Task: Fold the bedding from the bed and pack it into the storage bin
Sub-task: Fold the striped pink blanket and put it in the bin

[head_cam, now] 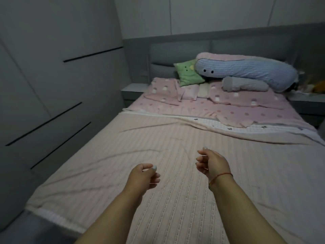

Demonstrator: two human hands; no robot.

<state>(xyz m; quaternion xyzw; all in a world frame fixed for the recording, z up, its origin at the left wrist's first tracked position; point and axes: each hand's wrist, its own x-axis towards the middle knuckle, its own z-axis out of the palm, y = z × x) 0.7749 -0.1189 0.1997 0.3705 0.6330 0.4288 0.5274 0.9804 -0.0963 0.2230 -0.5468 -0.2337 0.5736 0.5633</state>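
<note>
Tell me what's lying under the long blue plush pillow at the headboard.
Under the blue plush pillow lie a smaller grey bolster and the edge of a green cushion, all on pink spotted pillows. Whatever is beneath its far right end is hidden.

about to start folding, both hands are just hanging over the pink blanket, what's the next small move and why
Probably lower both hands to the near edge of the pink ribbed blanket and take a grip there. The left hand and right hand hover loosely curled above it, holding nothing, and the blanket lies spread flat across the bed, not yet folded. No storage bin is in view.
</note>
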